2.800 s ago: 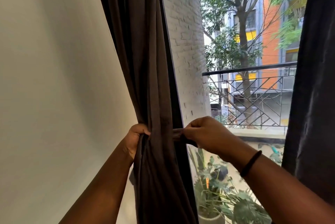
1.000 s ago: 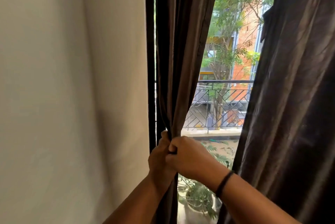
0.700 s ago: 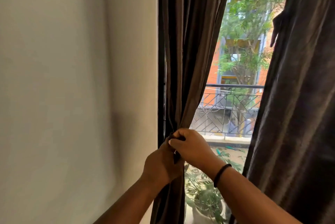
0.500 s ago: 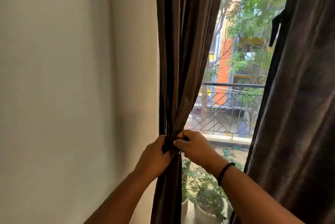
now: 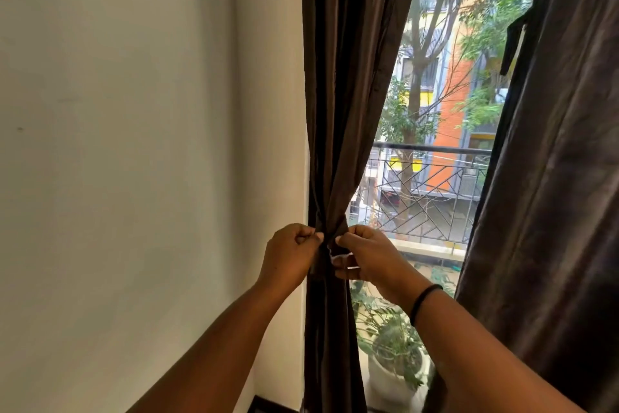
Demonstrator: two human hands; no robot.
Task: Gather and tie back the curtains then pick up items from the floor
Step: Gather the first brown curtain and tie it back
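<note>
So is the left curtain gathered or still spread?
Gathered: the left curtain narrows to a tight bunch between both hands.

Both arms reach up from the lower frame, left hand (image 5: 290, 253) and right hand (image 5: 366, 257) fisted, knuckles nearly meeting at centre.

- The gathered dark brown fabric curtain (image 5: 338, 111) is hanging just right of the plain pale wall (image 5: 134, 144), at the window's left edge.
- The left hand (image 5: 289, 255) and right hand (image 5: 363, 257) are meeting at the curtain's cinched waist, one on each side, pinching the dark fabric tie-back band (image 5: 330, 235) wrapped round it.
- A second dark loose curtain (image 5: 552, 178) is hanging at the right.
- Between the curtains, beyond the glass, a black metal balcony railing (image 5: 432, 191) is standing behind a potted leafy plant (image 5: 392, 355).
</note>
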